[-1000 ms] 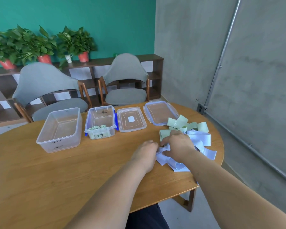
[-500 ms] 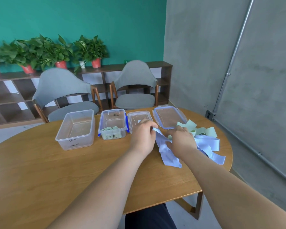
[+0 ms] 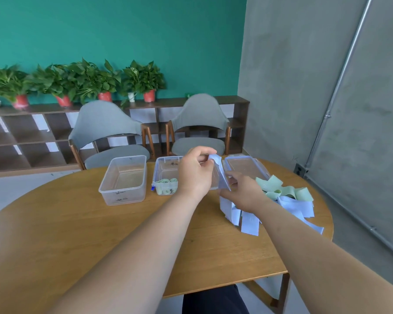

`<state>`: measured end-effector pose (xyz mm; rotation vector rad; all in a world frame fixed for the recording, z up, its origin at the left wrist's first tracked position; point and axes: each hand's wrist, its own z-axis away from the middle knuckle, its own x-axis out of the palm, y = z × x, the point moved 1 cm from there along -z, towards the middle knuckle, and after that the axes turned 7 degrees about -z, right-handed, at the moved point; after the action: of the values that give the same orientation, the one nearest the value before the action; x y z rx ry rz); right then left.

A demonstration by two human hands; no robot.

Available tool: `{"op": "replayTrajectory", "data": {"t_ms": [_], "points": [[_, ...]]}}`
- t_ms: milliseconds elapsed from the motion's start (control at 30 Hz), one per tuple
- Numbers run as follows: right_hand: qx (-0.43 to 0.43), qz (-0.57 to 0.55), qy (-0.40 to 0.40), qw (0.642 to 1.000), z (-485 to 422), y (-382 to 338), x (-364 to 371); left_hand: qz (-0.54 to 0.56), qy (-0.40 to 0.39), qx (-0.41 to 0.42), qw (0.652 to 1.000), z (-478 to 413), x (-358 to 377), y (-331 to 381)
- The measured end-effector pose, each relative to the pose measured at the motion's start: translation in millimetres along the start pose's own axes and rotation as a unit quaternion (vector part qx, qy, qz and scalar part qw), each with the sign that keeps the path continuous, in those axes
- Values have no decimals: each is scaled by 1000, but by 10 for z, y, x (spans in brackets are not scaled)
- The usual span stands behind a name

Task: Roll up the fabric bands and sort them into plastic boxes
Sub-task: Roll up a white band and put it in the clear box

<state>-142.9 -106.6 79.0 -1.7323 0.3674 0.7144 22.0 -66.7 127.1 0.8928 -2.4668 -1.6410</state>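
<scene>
Above table (image 3: 82,223): left hand (image 3: 194,172) lifted higher, pinching blue band (image 3: 222,177); right hand (image 3: 243,191) gripping it lower.

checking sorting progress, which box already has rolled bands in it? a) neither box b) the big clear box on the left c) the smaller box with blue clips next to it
c: green rolled bands lie in the smaller box with blue clips, while the big clear box to its left shows only its bare bottom.
</scene>
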Motion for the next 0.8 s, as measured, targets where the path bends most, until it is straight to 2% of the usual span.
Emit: {"op": "replayTrajectory", "data": {"t_ms": [167, 333, 433, 567, 700, 800], "points": [[-24, -143, -31, 989, 21, -245, 29, 80, 11, -47, 996, -36, -214, 74], [-60, -286, -72, 953, -15, -509, 170, 145, 17, -82, 986, -86, -512, 21], [-77, -309, -52, 947, -9, -717, 309, 201, 5, -104, 974, -70, -719, -35], [-103, -340, -75, 932, 67, -1052, 533, 244, 18, -131, 961, 15, -1038, -99], [-107, -366, -114, 917, 115, -1325, 768, 246, 40, -155, 956, 118, -1410, -166], [-117, -359, -109, 919, 109, -1505, 1002, 232, 61, -181, 954, 211, -1701, -195]]}}
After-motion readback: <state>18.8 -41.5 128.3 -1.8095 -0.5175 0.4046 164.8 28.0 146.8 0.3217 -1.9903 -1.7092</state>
